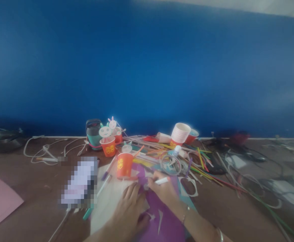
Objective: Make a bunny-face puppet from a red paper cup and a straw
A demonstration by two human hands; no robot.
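In the lower centre, the right hand (159, 188) pinches a white marker (162, 180) between its fingers, over purple paper (165, 215). The left hand (130, 205) lies slightly spread; an orange cup (125, 165) stands just beyond it.

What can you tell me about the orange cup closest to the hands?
The orange cup looks like paper, has yellow printing on its side and widens towards the top. It stands upright, apparently on the white sheet, just beyond the left hand. A pale rabbit-like face shows above its rim, and an orange stick slants up at its right. The blur hides whether either touches it, and its contents cannot be seen.
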